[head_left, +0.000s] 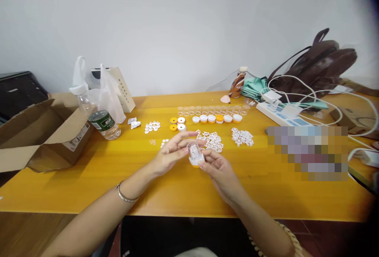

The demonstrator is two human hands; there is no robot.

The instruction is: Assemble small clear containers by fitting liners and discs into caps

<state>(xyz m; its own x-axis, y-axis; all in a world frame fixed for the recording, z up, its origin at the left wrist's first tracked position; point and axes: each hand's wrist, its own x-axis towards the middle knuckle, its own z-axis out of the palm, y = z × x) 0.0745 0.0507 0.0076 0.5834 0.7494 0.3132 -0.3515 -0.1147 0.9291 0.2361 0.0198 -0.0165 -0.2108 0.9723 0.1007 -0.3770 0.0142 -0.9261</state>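
Note:
In front of me, over the table, both hands meet at one small object. My left hand [169,153] is closed on a clear plastic cup [193,146] with white parts showing inside it. The cup sits on a round white base [194,162] with an orange underside, which my right hand [220,171] pinches between thumb and fingers. Just behind them lies a heap of flat white plastic pieces [213,141]. Further back are white and orange round bases [211,119] and a row of clear cups [213,110].
A second heap of white pieces [242,137] lies right; small white discs with stems [152,126] lie left. An open cardboard box [63,146] and a bottle [103,120] flank the left. A power strip [284,115] with cables, a backpack [319,67] and a drink bottle [237,83] stand right.

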